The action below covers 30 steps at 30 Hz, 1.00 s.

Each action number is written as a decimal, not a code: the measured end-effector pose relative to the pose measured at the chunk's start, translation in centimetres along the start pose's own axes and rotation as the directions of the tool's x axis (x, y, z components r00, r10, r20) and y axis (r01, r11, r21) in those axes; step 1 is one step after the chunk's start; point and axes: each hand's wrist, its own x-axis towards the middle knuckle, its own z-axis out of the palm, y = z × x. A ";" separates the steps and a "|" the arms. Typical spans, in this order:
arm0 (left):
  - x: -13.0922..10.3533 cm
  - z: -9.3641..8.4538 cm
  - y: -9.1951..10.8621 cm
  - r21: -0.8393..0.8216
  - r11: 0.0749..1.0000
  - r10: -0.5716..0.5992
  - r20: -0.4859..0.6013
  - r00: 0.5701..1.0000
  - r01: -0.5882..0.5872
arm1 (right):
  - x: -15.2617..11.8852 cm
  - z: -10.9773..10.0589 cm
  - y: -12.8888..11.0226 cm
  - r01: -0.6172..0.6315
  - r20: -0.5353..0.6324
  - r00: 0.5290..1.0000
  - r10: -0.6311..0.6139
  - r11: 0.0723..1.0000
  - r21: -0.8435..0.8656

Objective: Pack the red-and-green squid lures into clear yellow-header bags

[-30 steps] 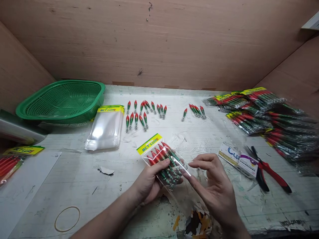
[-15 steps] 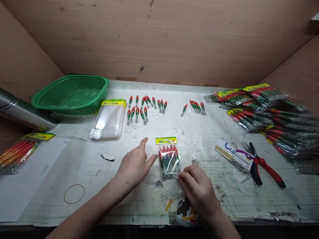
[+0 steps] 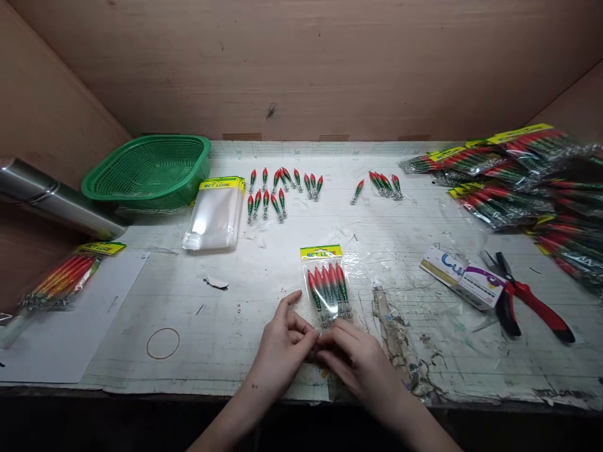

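A clear bag of red-and-green lures (image 3: 328,285) with a yellow header lies at the middle front of the table. My left hand (image 3: 287,336) is at its lower left edge, thumb and fingers pinched near the bottom end, index finger stretched out. Against that same bottom end my right hand (image 3: 353,351) is closed, fingertips on the bag's lower edge. Both sets of fingertips nearly meet there; the exact grip of the left is partly hidden. Loose lures (image 3: 266,204) lie in rows behind, beside a stack of clear bags (image 3: 214,216).
A green basket (image 3: 146,172) and a metal cylinder (image 3: 61,198) stand at left. Filled bags (image 3: 499,201) are piled at right, near red-handled pliers (image 3: 532,301) and a small box (image 3: 480,285). A rubber band (image 3: 162,343) lies front left.
My left hand has come in from the bag's upper left to its bottom end, beside my right hand. The bag's lower end now sits between them. The camera view has shifted slightly.
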 end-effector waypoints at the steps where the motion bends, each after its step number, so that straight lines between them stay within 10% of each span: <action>1: 0.0 -0.1 0.1 -0.035 0.999 -0.023 0.004 1.000 0.023 | 0.2 0.2 -0.1 -0.008 0.008 1.000 0.009 1.000 -0.010; 6: -0.2 -0.1 0.7 -0.070 0.997 -0.041 -0.006 0.999 0.041 | 0.8 -1.1 -1.3 0.034 0.096 0.995 -0.036 0.999 0.022; 10: -0.3 0.5 0.8 -0.119 0.992 -0.051 -0.030 0.998 0.047 | -1.7 -5.8 0.6 -0.194 -0.066 0.970 0.233 0.909 0.368; 13: -0.6 0.3 0.3 -0.071 0.996 -0.045 -0.004 0.999 0.045 | -4.6 -10.8 3.9 -0.318 -0.485 0.776 0.402 0.915 0.249; 16: -1.0 -1.1 -0.5 0.151 0.980 0.128 0.019 0.992 -0.129 | -6.4 -14.7 5.7 -0.560 -0.772 0.600 0.210 0.799 -0.218; 18: -1.1 -2.5 -0.8 0.435 0.802 0.424 0.067 0.903 -0.409 | -6.4 -15.2 5.3 -0.499 -0.699 0.716 0.000 0.700 -0.511; 21: -0.5 -4.0 -0.6 0.645 0.218 0.739 0.381 0.555 -0.733 | -4.5 -12.7 3.2 -0.004 -0.276 0.906 -0.321 0.645 -0.764; 24: 0.6 -4.1 0.4 0.465 -0.058 0.645 0.693 0.323 -0.883 | -1.8 -8.6 1.4 0.467 0.128 0.833 -0.537 0.561 -0.684; 27: 1.5 -3.5 0.9 0.410 -0.002 0.548 0.763 0.342 -0.912 | 0.0 -6.3 1.0 0.583 0.189 0.774 -0.604 0.562 -0.586; 30: 1.8 -3.2 0.5 0.482 0.067 0.649 0.644 0.405 -0.874 | 0.3 -5.9 1.7 0.509 0.063 0.836 -0.545 0.728 -0.459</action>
